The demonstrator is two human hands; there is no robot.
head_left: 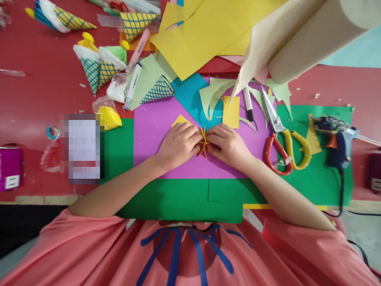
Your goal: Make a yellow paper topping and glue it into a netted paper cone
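My left hand and my right hand meet over a purple sheet and pinch a small folded yellow paper piece with thin pointed spikes between their fingertips. The piece sits on or just above the purple sheet; most of it is hidden by my fingers. A small yellow paper square lies just beyond my right hand, and a yellow corner pokes out beyond my left hand.
Green sheets lie under the purple one on a red table. Scissors with red and yellow handles and a blue glue gun lie to the right. Paper cones, markers, yellow sheets and a beige roll crowd the far side.
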